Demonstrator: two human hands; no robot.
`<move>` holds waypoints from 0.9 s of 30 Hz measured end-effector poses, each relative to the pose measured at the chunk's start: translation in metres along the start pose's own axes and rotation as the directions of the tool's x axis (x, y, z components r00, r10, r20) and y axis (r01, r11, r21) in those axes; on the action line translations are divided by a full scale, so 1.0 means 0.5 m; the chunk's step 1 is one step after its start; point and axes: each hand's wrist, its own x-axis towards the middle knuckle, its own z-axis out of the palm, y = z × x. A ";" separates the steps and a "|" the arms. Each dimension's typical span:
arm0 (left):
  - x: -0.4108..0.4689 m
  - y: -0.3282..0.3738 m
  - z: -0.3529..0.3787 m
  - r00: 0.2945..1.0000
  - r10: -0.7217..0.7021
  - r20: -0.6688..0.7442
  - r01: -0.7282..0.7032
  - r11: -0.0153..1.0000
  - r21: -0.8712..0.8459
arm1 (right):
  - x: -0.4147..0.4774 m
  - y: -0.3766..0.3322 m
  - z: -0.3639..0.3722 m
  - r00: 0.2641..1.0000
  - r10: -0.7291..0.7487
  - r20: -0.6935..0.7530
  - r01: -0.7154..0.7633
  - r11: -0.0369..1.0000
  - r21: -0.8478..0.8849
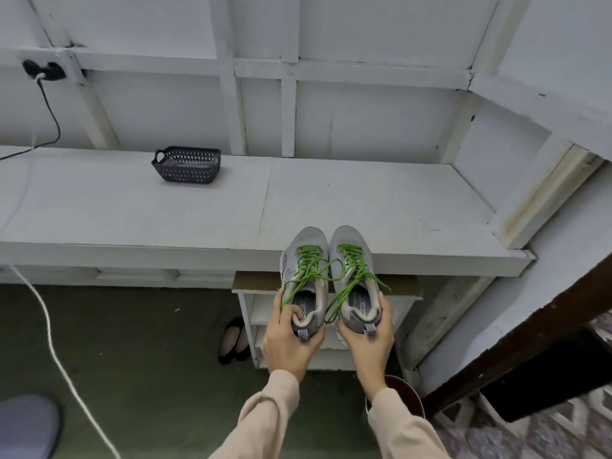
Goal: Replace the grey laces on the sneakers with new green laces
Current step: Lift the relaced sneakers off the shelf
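Nearest the camera, two beige sleeves reach forward, and each hand grips the heel of one grey sneaker. The left hand (288, 342) is clamped on the left sneaker (305, 276), fingers curled over the collar with the thumb at the heel tab. The right hand (367, 339) is clamped on the right sneaker (354, 276), cupping its heel from below and from the outer side. Both sneakers lie side by side, touching, long axes running away from the person, toes pointing toward the wall and overlapping the front edge of the white worktop (165, 210). Green laces (309, 263) cross both tongues, loose ends trailing toward the hands. The insoles carry print, partly hidden; "MEMORY FO" is readable. Below the sneakers stands a small white shelf unit (251, 326), with black flat shoes (233, 339) on the green floor to its left. Farther back and left of the sneakers, a dark perforated basket (187, 165) sits on the worktop.
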 end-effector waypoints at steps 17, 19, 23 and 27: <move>-0.131 -0.003 -0.040 0.996 -0.073 0.055 0.072 0.997 0.030 | -0.130 0.022 -0.059 1.000 0.023 -0.018 -0.024 0.999 -0.048; -0.146 -0.013 -0.038 0.993 -0.087 0.080 0.083 0.995 0.048 | -0.143 0.030 -0.064 0.999 0.042 -0.014 -0.043 0.998 -0.048; -0.167 -0.041 -0.026 0.984 -0.110 0.138 0.102 0.993 0.062 | -0.163 0.058 -0.067 0.996 0.082 -0.025 -0.084 0.993 -0.079; -0.183 -0.074 -0.008 0.979 -0.130 0.155 0.123 0.991 0.053 | -0.176 0.097 -0.055 0.991 0.129 -0.044 -0.134 0.984 -0.119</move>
